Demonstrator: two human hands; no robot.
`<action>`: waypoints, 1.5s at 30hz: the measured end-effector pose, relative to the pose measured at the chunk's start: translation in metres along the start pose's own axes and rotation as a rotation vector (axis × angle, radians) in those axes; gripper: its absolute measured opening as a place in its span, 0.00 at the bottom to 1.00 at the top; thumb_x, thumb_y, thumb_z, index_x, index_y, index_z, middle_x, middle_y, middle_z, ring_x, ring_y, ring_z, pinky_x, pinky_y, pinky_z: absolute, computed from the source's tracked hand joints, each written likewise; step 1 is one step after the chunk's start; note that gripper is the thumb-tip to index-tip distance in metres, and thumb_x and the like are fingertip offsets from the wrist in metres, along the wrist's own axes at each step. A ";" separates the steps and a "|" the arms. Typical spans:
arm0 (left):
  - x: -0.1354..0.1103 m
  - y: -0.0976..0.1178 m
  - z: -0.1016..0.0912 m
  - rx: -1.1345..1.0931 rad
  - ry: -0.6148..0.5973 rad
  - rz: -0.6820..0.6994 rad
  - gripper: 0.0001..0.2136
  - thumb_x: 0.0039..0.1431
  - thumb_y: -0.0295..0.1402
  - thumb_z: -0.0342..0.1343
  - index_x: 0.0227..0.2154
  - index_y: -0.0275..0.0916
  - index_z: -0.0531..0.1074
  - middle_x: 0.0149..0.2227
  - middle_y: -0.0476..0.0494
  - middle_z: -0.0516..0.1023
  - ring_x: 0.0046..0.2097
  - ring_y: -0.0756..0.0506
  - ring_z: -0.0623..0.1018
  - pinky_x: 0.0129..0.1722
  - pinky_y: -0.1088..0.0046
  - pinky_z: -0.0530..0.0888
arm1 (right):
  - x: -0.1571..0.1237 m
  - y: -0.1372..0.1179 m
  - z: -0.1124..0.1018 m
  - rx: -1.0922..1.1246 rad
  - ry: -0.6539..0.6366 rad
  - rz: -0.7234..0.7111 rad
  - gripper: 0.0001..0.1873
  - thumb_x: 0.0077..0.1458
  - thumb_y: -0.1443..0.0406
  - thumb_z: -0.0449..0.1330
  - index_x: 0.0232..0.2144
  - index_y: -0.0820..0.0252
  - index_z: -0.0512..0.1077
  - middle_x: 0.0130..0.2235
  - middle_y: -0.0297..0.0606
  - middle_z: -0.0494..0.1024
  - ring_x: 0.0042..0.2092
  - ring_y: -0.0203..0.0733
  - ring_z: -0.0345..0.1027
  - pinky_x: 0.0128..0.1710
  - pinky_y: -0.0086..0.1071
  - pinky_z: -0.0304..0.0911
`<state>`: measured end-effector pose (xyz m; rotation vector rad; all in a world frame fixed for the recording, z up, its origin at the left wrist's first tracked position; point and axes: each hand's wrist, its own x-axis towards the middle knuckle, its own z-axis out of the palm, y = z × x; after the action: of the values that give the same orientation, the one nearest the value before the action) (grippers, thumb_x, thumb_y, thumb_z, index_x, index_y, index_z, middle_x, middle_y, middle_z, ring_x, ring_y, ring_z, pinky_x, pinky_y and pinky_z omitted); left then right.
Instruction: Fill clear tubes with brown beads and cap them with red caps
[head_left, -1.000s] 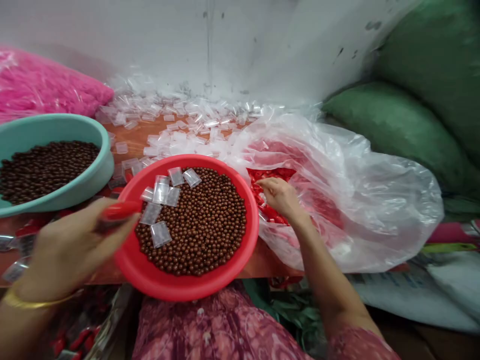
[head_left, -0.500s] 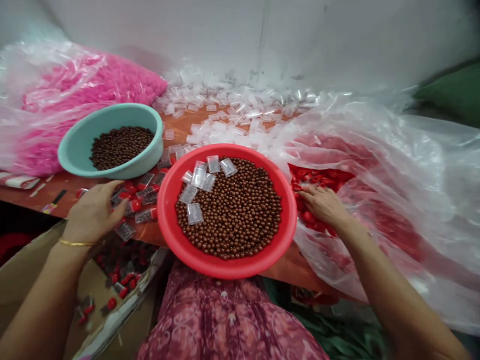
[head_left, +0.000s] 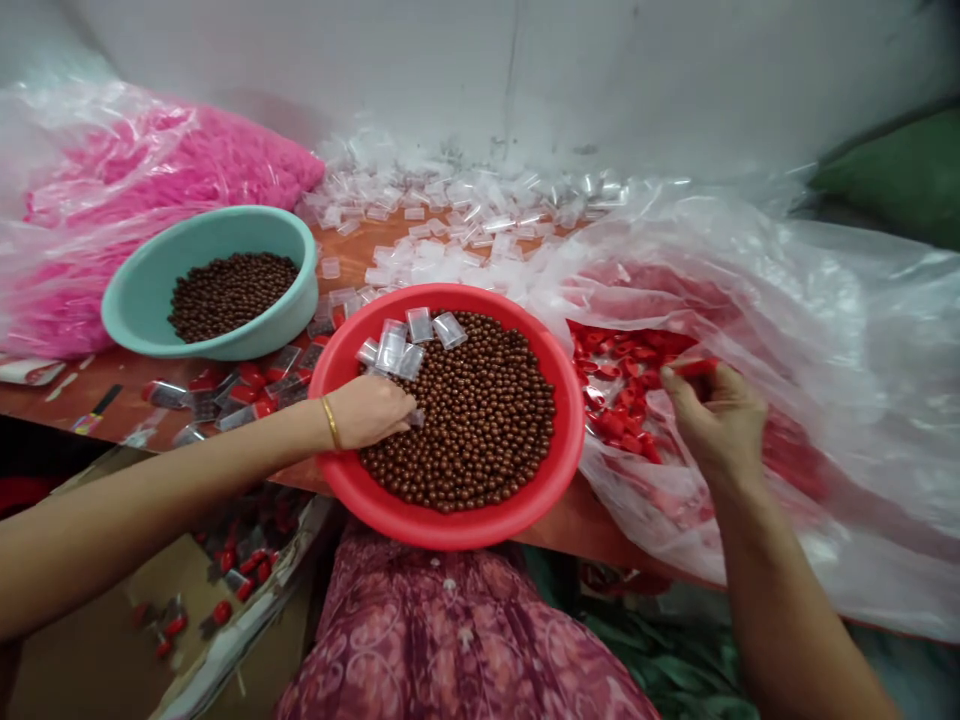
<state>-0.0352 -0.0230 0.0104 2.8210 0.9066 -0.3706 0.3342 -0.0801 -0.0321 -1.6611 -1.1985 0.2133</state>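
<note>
My left hand (head_left: 373, 410) is inside the red basin (head_left: 450, 530), its fingers closed on a small clear plastic container (head_left: 416, 417) that mostly hides behind them. Brown beads (head_left: 472, 430) fill the basin, and several more clear containers (head_left: 405, 350) lie on top of them near its far left side. At the right, my right hand (head_left: 716, 420) pinches a red cap (head_left: 696, 367) between thumb and fingers. It is raised over a clear bag (head_left: 847, 400) whose opening shows many loose red caps (head_left: 622, 390).
A teal basin (head_left: 300, 290) of brown beads stands at the left, before a bag of pink pieces (head_left: 225, 160). Red-capped containers (head_left: 251, 385) lie beside it. Clear containers (head_left: 480, 200) spread along the wall. Below the table edge, a cardboard box (head_left: 90, 630) holds capped containers.
My left hand has moved right, from the capped containers into the red basin, onto a clear container. My right hand has risen to the right out of the caps with a red cap.
</note>
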 end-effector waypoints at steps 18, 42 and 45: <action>0.099 0.017 0.014 -1.420 0.201 -0.531 0.08 0.53 0.30 0.55 0.36 0.36 0.65 0.31 0.49 0.75 0.28 0.53 0.75 0.28 0.78 0.71 | -0.041 -0.054 0.021 0.659 -0.347 0.363 0.15 0.44 0.57 0.63 0.34 0.58 0.75 0.23 0.29 0.73 0.14 0.27 0.58 0.13 0.25 0.59; 0.052 0.041 0.008 -1.673 0.298 -0.049 0.20 0.44 0.41 0.63 0.36 0.36 0.62 0.27 0.53 0.70 0.25 0.54 0.71 0.22 0.80 0.66 | -0.049 -0.091 0.087 -0.087 -0.284 -0.791 0.21 0.57 0.74 0.47 0.53 0.62 0.64 0.41 0.46 0.77 0.41 0.40 0.73 0.40 0.33 0.70; 0.051 0.042 0.005 -1.641 0.330 -0.059 0.18 0.47 0.42 0.59 0.35 0.36 0.61 0.26 0.54 0.69 0.23 0.56 0.68 0.20 0.81 0.62 | -0.051 -0.091 0.084 -0.108 -0.295 -0.795 0.22 0.58 0.74 0.47 0.54 0.62 0.63 0.40 0.45 0.77 0.40 0.39 0.73 0.39 0.32 0.70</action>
<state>0.0285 -0.0300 -0.0054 1.3060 0.7354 0.6109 0.2019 -0.0698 -0.0176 -1.1435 -2.0256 -0.1140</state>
